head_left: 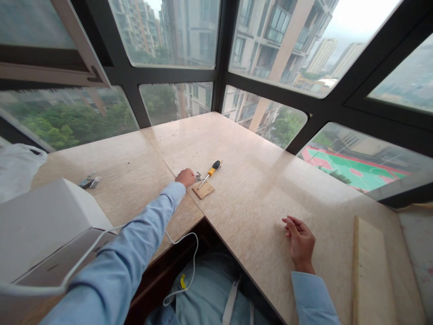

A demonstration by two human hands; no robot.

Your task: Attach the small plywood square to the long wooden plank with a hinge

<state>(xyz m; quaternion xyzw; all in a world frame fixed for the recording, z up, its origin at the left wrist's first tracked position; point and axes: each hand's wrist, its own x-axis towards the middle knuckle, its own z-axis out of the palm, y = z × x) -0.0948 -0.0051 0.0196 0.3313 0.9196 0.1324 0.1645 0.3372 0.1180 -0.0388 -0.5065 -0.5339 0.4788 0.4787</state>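
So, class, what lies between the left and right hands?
Head view: from the left hand, a metal fitting, a small wooden board with a screwdriver partly over it, then bare countertop to the right hand.

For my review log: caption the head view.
Left hand at small silvery metal fitting, beside yellow-black screwdriver and flat brown wooden piece.

hands: 2, left hand (185,177) and right hand (300,241) | screwdriver (214,168): 1 | wooden plate (204,191): 1 | long board (374,271): 1 | white box (47,219): 1 | plastic bag (18,171): 1 | white cable (37,291): 1 | metal parts (198,179): count unclear
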